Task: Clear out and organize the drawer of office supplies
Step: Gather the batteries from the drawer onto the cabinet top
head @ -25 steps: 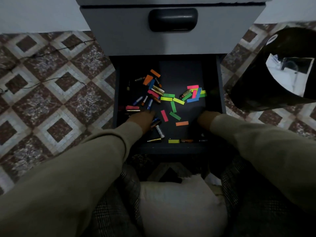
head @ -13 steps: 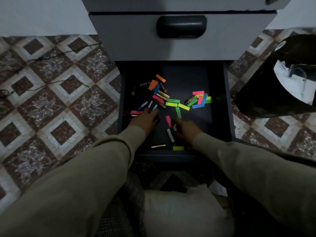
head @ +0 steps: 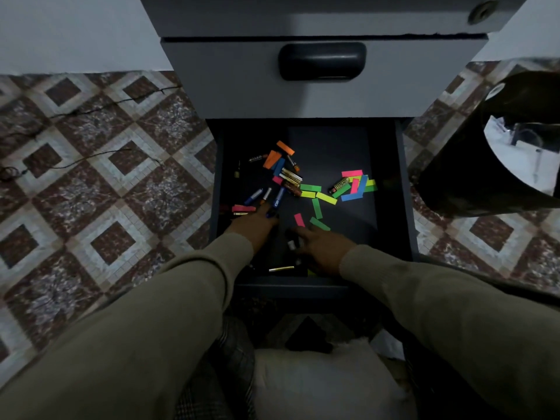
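The open dark drawer (head: pixel 404 192) holds several loose batteries (head: pixel 291 177) and several bright paper flags (head: pixel 325 197) in orange, pink, green, yellow and blue. My left hand (head: pixel 256 227) reaches into the drawer's left side, its straight fingertips touching a blue battery (head: pixel 278 199). My right hand (head: pixel 322 247) lies near the drawer's front. Its thumb and fingers pinch a dark battery with a silver end (head: pixel 292 244). A gold battery (head: pixel 281 269) lies by the front wall.
A closed drawer with a dark recessed handle (head: pixel 322 60) overhangs the back of the open one. A black bin with a liner (head: pixel 472 177) stands close on the right. Thin cords (head: pixel 91 156) trail over the tiled floor on the left. A white cushion (head: pixel 318 380) lies in front of me.
My right hand came from the drawer's right side to its front middle and closed on the dark battery. My left hand slid forward onto the blue battery.
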